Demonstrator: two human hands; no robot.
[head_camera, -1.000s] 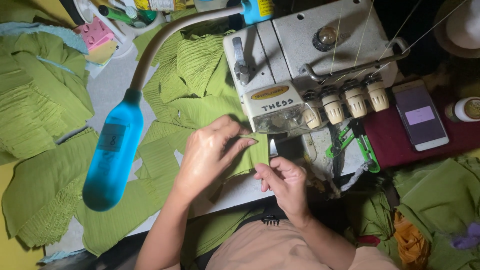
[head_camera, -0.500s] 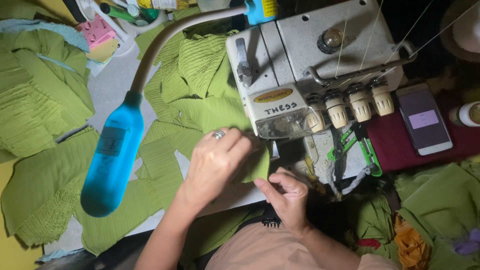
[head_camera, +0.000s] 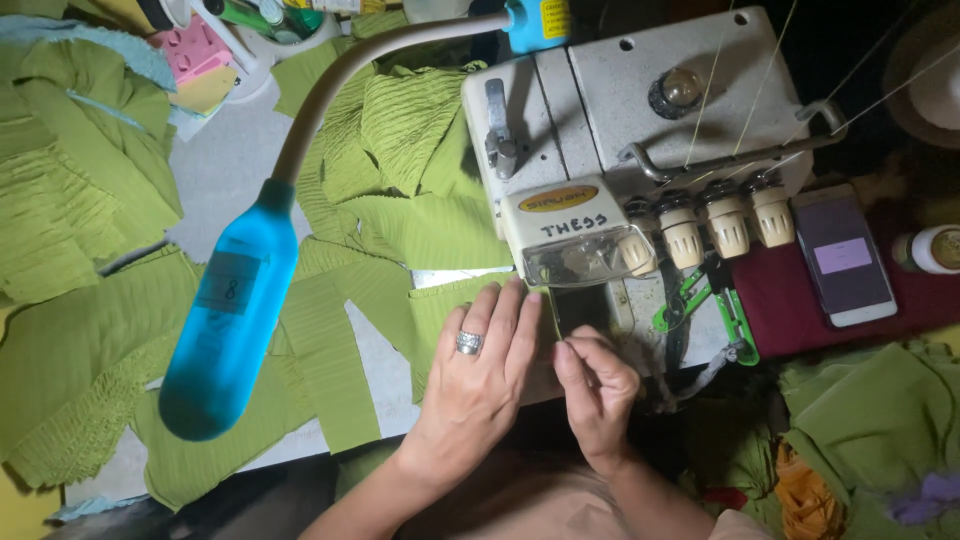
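**Feeding green cloth to the overlock machine**

Guiding a green cloth piece (head_camera: 440, 310) toward the needle area, both hands work at lower centre of the frame, just below the machine (head_camera: 640, 130). The left hand (head_camera: 478, 375), wearing a ring (head_camera: 469, 343), lies flat with fingers spread and pressed on the cloth; its grip is wide open and closes on nothing, only pinning the cloth to the worktop (head_camera: 225, 175). The right hand (head_camera: 597, 390) sits just beside it, thumb and forefinger pinched together at the cloth's edge or a thread end below the clear guard (head_camera: 580, 262); which of the two is too small to tell.

The cloth piece lies at centre, its right edge touching the machine's front plate. More green pieces are heaped at left (head_camera: 70, 200) and upper centre (head_camera: 410, 120). A blue lamp (head_camera: 230, 320) on a bent neck hangs over the left-centre. Three tension knobs (head_camera: 728, 225) line the machine's right side; green snips (head_camera: 715, 300) lie below them, and a phone (head_camera: 843, 258) rests on a dark red cloth at right.

Judged step: aligning the edge at the presser foot, before stitching. The next move appears to call for a straight, flat edge, slid under the foot with fingertips kept clear of the needle and knife.
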